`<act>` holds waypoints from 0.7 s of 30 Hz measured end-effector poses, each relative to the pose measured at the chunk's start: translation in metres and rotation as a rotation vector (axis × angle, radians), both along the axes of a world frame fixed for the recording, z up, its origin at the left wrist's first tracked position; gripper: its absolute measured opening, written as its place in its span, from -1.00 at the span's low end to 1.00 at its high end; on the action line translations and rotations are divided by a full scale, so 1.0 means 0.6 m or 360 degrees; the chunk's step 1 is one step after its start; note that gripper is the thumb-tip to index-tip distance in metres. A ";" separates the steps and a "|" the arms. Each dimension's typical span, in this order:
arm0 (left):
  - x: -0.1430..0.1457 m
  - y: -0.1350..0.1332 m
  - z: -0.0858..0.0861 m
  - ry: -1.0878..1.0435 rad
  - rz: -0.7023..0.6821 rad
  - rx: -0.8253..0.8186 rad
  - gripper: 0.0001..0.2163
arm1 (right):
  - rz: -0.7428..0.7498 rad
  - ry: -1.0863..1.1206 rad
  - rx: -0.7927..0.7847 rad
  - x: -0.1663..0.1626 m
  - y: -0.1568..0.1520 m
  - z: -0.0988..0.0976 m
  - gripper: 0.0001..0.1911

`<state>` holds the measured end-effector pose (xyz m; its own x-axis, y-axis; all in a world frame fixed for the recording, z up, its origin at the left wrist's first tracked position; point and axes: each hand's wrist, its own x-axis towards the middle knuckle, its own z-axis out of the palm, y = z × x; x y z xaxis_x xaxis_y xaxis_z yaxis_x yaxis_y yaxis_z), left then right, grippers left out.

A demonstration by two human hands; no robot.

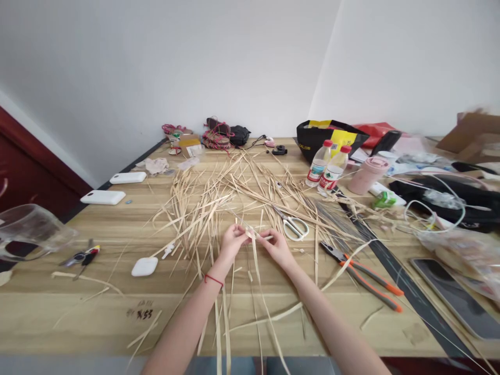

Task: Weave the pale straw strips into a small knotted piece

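Both my hands meet over the middle of the wooden table, their fingers pinched on pale straw-like strips point(257, 265). My left hand point(233, 242), with a red cord on its wrist, grips a small bunched or woven part where the strips come together. My right hand point(278, 247) pinches a strip just to the right of it. Long ends hang from between the hands toward the table's front edge. White-handled scissors point(296, 228) lie just beyond my right hand. Pliers with orange and grey handles point(361, 276) rest farther right. The exact weave at my fingertips is too small to make out.
Many loose strips point(203, 208) spread over the table behind my hands. Two bottles point(332, 169), a pink cup point(368, 175) and a black bag point(330, 136) stand at the back right. A phone point(455, 297) lies right; a white case point(145, 266) and a multi-tool point(84, 257) lie left.
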<state>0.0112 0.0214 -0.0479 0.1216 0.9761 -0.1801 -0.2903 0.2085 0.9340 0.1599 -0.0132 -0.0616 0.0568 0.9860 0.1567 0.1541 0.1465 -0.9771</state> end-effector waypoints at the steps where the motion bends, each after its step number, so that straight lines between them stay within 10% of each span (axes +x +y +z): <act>1: 0.000 0.000 0.001 -0.0013 -0.0019 0.0003 -0.61 | -0.0002 0.0013 -0.0015 0.000 0.000 0.000 -0.69; 21: -0.005 0.000 0.013 -0.0282 -0.0293 0.0101 -0.70 | 0.0011 0.0176 -0.0054 0.001 -0.001 0.008 -0.69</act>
